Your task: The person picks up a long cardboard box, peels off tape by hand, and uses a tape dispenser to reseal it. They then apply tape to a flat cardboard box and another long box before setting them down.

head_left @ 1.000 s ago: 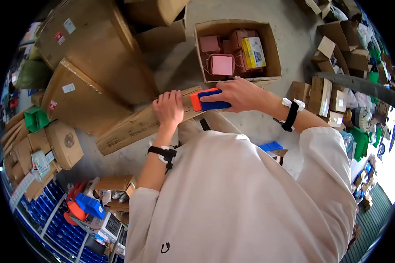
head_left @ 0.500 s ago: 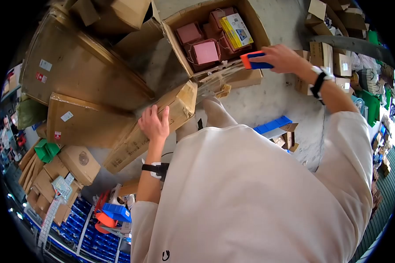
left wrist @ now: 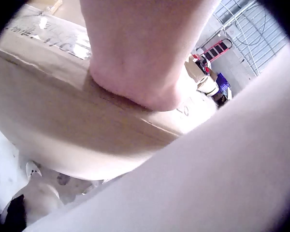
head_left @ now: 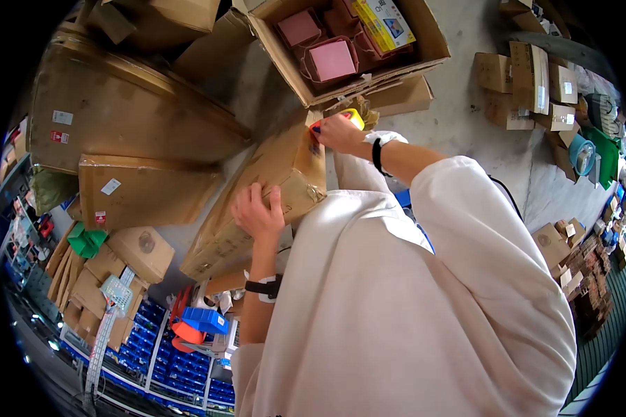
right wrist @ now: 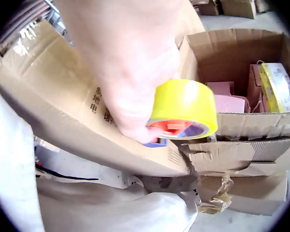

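1. Head view, and there's the left hand (head_left: 259, 212) laid on the long carton (head_left: 268, 170), fingers loosely bent over the cardboard, thumb standing apart, nothing pinched in it; over at the carton's right end, the right hand (head_left: 337, 133) is curled firmly round the tape dispenser (head_left: 355, 118), yellow roll poking out past the knuckles.
2. Same view, wider; just beyond the right hand sits the big carton (head_left: 435, 42), pink boxes (head_left: 332, 60) and a yellow-and-white box (head_left: 386, 28) inside; away to the left, a large labelled carton (head_left: 132, 104); out right, stacked boxes (head_left: 532, 76).
3. Left wrist view; the left hand is down on the long carton, its fingers hidden, so their bend can't be told from this angle; a red-framed step (left wrist: 217, 49) stands well beyond.
4. Right wrist view; fingers wrapped tight, red hub showing inside the yellow roll; the dispenser is right by the long carton's printed end; whether it touches, I can't tell.
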A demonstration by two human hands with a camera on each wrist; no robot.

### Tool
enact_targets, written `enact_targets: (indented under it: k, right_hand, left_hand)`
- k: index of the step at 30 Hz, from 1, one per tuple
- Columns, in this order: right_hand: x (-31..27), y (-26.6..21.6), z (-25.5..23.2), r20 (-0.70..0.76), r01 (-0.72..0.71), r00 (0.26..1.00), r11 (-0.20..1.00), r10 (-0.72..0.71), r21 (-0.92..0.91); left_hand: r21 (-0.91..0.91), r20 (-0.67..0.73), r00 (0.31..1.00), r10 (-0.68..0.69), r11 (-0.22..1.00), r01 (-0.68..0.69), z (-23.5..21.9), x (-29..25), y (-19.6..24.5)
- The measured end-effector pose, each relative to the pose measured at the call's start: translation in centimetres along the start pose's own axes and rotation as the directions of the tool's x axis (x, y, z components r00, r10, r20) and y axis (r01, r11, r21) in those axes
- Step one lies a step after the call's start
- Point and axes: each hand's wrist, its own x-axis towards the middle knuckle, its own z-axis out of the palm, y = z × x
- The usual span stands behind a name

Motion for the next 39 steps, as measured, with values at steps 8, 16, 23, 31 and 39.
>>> enact_targets:
  k: [8,16,23,31,39]
  right_hand:
    - [1.8,-1.8,6.2,0.141,-0.25,0.962,0.962,0.235,0.106]
    - [-9.5,-3.7,-3.9,-0.077,-0.229,0.921,0.691,0.381,0.686]
    - [-6.4,-5.9,-3.4,-0.137,-0.115,0.957,0.765,0.257,0.633]
    - [-10.9,-3.7,-5.1,-0.161,-0.272,0.708,0.476,0.687,0.836]
    - [-14.4,-9.6,-15.2,-0.037,-0.426,0.554,0.322,0.831,0.845]
  left_hand:
    - [-0.009,-0.018,1.0,0.008,1.0,-0.008,0.6,-1.3,0.1]
    - [0.016,-0.065,0.997,0.04,0.999,-0.039,0.6,-0.6,0.6]
    - [0.033,-0.05,0.998,-0.023,0.999,0.025,1.0,-0.5,0.5]
    - [-0.432,-0.105,0.994,-0.01,0.901,-0.036,-0.4,-3.2,0.4]
    - [-0.249,0.107,0.981,0.162,0.96,-0.131,-6.6,-10.4,-10.9]
